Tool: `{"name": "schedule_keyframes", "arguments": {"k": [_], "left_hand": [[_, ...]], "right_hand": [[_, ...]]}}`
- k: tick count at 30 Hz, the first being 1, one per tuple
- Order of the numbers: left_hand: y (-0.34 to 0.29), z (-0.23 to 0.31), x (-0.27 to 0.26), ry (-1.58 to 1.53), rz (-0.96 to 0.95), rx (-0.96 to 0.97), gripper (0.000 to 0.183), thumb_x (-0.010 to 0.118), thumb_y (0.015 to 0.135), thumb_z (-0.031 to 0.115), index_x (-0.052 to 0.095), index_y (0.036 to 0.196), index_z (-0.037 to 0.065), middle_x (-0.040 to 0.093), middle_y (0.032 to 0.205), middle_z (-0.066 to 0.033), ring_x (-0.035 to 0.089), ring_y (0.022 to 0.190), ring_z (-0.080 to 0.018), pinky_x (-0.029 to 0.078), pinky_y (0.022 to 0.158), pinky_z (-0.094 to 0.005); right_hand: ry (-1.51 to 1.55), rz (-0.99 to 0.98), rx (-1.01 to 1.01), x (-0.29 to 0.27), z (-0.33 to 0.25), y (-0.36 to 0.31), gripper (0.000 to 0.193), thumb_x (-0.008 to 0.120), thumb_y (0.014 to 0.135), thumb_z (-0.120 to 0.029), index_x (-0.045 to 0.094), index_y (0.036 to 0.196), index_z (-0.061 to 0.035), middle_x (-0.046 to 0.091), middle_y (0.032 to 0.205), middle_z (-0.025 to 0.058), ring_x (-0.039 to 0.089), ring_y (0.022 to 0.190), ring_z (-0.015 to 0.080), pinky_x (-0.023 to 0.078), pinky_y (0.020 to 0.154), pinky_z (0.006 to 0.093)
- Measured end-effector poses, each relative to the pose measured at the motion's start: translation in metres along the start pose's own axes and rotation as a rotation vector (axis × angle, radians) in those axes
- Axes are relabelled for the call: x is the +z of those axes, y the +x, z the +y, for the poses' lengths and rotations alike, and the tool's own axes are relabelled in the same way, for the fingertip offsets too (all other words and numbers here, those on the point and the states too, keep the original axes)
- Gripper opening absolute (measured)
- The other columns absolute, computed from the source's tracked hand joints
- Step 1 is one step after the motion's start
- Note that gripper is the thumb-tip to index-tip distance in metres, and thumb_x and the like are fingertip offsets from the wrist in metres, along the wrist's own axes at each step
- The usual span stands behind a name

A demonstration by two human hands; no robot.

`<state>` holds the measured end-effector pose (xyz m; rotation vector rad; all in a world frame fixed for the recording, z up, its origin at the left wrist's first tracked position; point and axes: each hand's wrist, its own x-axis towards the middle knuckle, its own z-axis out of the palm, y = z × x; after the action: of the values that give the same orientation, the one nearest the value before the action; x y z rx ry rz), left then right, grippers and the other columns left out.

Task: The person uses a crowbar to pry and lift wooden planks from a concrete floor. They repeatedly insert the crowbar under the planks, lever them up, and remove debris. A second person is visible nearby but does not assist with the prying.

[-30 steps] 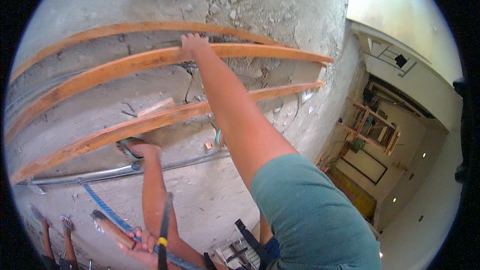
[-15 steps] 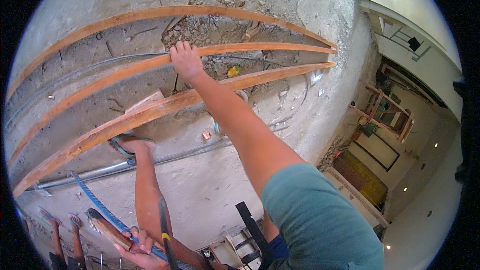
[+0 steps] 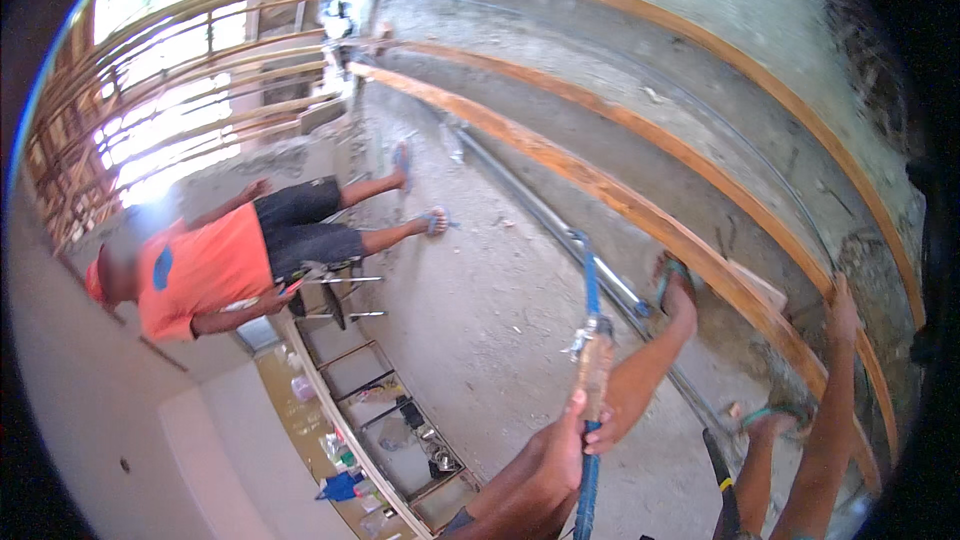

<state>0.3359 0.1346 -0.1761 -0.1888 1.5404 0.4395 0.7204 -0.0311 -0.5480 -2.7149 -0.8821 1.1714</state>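
Observation:
My left hand (image 3: 572,445) is closed round a worn wooden piece (image 3: 594,370) with a shiny metal bit at its upper end. A blue cord (image 3: 588,500) runs along the same grip, up toward a grey pipe (image 3: 545,220) on the floor. Away to the right, my right hand (image 3: 843,312) grips the middle one of three long wooden strips (image 3: 690,165). The nearest strip (image 3: 600,185) passes between that hand and my sandalled feet. A black tool with a yellow band (image 3: 722,485) shows at the lower edge beside my leg.
A person in an orange shirt (image 3: 215,275) stands at the left, a small object in one hand. Behind the person is a slatted wooden frame (image 3: 190,70). A long counter with a framed front (image 3: 345,430) holds several small items. A flat board (image 3: 757,285) lies between strips.
My view has swung left, bringing the other person and the counter in. My right hand still holds the middle strip; my left still has the wooden piece and blue cord.

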Motion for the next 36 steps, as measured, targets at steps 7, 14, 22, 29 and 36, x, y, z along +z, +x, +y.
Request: {"name": "schedule_keyframes", "arguments": {"k": [7, 14, 22, 29, 36], "left_hand": [[0.016, 0.000, -0.004, -0.011, -0.025, 0.057, 0.040, 0.052, 0.096, 0.049, 0.046, 0.103, 0.010, 0.043, 0.089, -0.0031, 0.037, 0.060, -0.0064, 0.031, 0.049, -0.0185], [0.011, 0.006, 0.002, -0.005, -0.008, 0.015, 0.042, 0.052, 0.096, 0.051, 0.046, 0.103, 0.010, 0.042, 0.091, -0.0022, 0.036, 0.060, -0.0065, 0.031, 0.048, -0.0186], [0.007, 0.001, 0.005, 0.005, 0.018, 0.028, 0.041, 0.052, 0.096, 0.049, 0.048, 0.103, 0.009, 0.043, 0.090, -0.0031, 0.037, 0.060, -0.0081, 0.031, 0.049, -0.0190], [0.005, 0.006, 0.004, 0.024, 0.015, 0.012, 0.041, 0.051, 0.097, 0.047, 0.048, 0.103, 0.007, 0.043, 0.090, -0.0051, 0.037, 0.061, -0.0082, 0.032, 0.049, -0.0201], [0.002, 0.003, 0.001, -0.024, -0.025, 0.002, 0.041, 0.050, 0.097, 0.048, 0.048, 0.103, 0.007, 0.042, 0.090, -0.0048, 0.037, 0.061, -0.0082, 0.032, 0.049, -0.0197]], "right_hand": [[-0.217, 0.158, -0.189, 0.077, 0.011, -0.015, 0.054, 0.062, 0.084, -0.004, 0.049, 0.136, -0.0101, 0.060, 0.124, 0.0190, 0.060, 0.106, 0.0398, 0.050, 0.088, 0.0473], [-0.239, -0.052, -0.029, 0.062, 0.001, -0.016, 0.050, 0.060, 0.086, -0.008, 0.049, 0.135, -0.0103, 0.057, 0.130, 0.0162, 0.058, 0.114, 0.0352, 0.051, 0.090, 0.0433], [-0.120, -0.081, -0.228, 0.039, -0.006, -0.006, 0.050, 0.066, 0.084, -0.015, 0.050, 0.130, -0.0060, 0.058, 0.115, 0.0186, 0.057, 0.108, 0.0371, 0.046, 0.094, 0.0467], [-0.108, -0.236, -0.271, 0.031, -0.027, 0.042, 0.063, 0.074, 0.076, -0.010, 0.045, 0.132, -0.0084, 0.052, 0.115, 0.0197, 0.051, 0.114, 0.0392, 0.046, 0.094, 0.0471], [-0.302, 0.200, -0.364, 0.037, -0.041, -0.030, 0.080, 0.064, 0.081, 0.003, 0.034, 0.150, -0.0255, 0.044, 0.143, 0.0082, 0.045, 0.129, 0.0304, 0.038, 0.105, 0.0474]]}}
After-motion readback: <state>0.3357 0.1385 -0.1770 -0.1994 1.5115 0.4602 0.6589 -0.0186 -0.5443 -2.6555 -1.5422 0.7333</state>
